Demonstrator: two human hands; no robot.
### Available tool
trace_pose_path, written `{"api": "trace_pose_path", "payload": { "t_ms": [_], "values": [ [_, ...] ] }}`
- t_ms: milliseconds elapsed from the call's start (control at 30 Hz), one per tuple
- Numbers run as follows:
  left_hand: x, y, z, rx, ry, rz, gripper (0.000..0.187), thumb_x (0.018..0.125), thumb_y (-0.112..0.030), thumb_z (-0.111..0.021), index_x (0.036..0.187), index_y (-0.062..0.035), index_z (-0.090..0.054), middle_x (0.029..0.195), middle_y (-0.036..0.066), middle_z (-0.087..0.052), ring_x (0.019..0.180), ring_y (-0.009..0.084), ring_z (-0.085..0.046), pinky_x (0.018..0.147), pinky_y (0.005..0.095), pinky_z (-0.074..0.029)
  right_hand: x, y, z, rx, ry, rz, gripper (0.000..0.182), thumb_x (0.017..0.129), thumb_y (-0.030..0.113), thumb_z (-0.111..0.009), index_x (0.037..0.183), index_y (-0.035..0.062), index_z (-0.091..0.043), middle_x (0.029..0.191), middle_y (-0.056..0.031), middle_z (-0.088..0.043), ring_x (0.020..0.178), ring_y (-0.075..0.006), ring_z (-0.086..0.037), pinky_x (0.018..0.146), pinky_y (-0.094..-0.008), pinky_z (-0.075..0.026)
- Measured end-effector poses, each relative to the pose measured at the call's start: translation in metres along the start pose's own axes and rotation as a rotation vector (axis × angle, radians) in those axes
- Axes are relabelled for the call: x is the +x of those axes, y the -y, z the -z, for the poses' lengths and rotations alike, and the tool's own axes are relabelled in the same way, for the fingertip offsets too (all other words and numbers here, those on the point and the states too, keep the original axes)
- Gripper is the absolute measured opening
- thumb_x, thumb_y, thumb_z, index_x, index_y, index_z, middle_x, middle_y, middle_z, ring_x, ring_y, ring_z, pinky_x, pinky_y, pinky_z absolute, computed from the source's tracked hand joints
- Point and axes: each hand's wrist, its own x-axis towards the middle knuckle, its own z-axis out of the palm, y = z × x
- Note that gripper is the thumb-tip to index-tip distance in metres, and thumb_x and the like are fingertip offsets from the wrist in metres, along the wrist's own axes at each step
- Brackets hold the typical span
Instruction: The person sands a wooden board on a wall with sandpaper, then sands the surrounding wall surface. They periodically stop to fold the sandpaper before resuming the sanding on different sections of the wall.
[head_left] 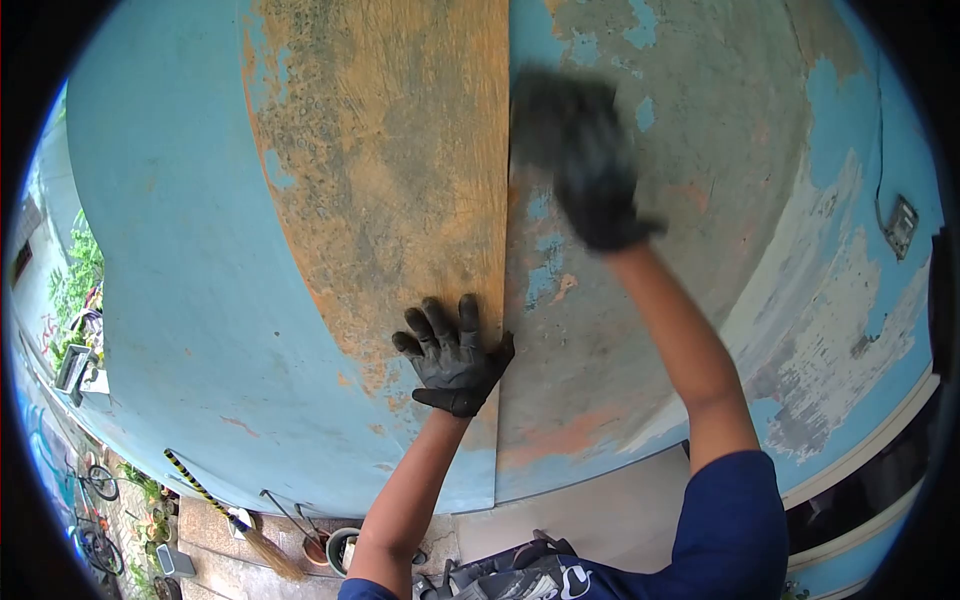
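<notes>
My left hand (450, 355), in a black glove, lies spread against the wall's orange-brown patch (380, 160), close to a vertical edge. My right hand (595, 170), also gloved in black, is raised higher, right of that edge, over the grey, peeling part of the wall (690, 230). A dark blurred shape (545, 105) is at its upper left; motion smear hides what it is and how the fingers are set. Light blue paint (180, 260) surrounds the bare patches.
A broom (265, 550) leans at the lower left, near a plant pot (342, 548). Bicycles (100, 515) stand at the far left. A small wall box (901, 227) with a cable is at the right. Tiled floor (590, 510) shows below the wall.
</notes>
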Motion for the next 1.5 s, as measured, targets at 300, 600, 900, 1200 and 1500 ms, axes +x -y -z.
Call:
{"api": "trace_pose_path", "payload": {
  "t_ms": [300,600,900,1200,1500],
  "values": [
    [-0.017,-0.002,0.092,-0.283,0.530,0.017,0.112,0.078,-0.047,-0.087,0.164,-0.0091,-0.026,0.167,0.036,-0.020,0.156,0.0535,-0.015,0.124,0.0649,-0.016,-0.304,0.123,0.141,0.944,0.924,-1.097,0.046,0.094,0.007,-0.058,0.140,0.0063,-0.063,0.141,-0.0159,-0.064,0.128,-0.0323,-0.063,0.111,-0.0475,-0.048],
    [-0.051,-0.058,0.093,-1.611,1.177,0.537,0.065,0.097,-0.015,-0.072,0.155,-0.0014,-0.046,0.151,0.015,-0.056,0.133,0.0223,-0.057,0.109,0.0375,-0.048,-0.269,0.115,0.195,1.999,0.896,-1.825,0.059,0.091,0.014,-0.068,0.147,0.0047,-0.054,0.134,-0.0120,-0.067,0.123,-0.0254,-0.066,0.096,-0.0424,-0.057],
    [0.137,-0.099,0.118,-1.474,0.069,0.559,0.034,0.108,-0.013,-0.056,0.139,0.0006,-0.062,0.137,0.015,-0.067,0.123,0.0218,-0.064,0.102,0.0374,-0.054,-0.257,0.034,0.175,2.354,0.192,-1.418,0.093,0.100,0.057,-0.062,0.166,0.0043,-0.023,0.172,-0.0169,-0.026,0.158,-0.0318,-0.027,0.126,-0.0498,-0.026],
    [0.266,-0.139,0.033,0.194,-0.350,-0.422,0.057,0.088,-0.005,-0.056,0.146,-0.0031,-0.054,0.126,0.022,-0.061,0.125,0.0428,-0.056,0.107,0.0560,-0.044,-0.257,-0.080,0.110,0.103,0.412,-0.815,0.103,0.093,0.067,-0.060,0.168,0.0101,-0.018,0.172,-0.0283,-0.012,0.158,-0.0530,-0.010,0.124,-0.0636,-0.016],
    [0.267,-0.121,0.031,0.029,-0.294,-0.377,0.056,0.091,-0.009,-0.058,0.146,0.0022,-0.049,0.143,0.028,-0.051,0.138,0.0487,-0.044,0.115,0.0620,-0.033,-0.285,-0.073,0.093,0.052,0.430,-0.751,0.116,0.080,0.063,-0.076,0.168,0.0114,-0.020,0.170,-0.0350,-0.007,0.155,-0.0594,-0.004,0.119,-0.0743,-0.007]
  ]
}}
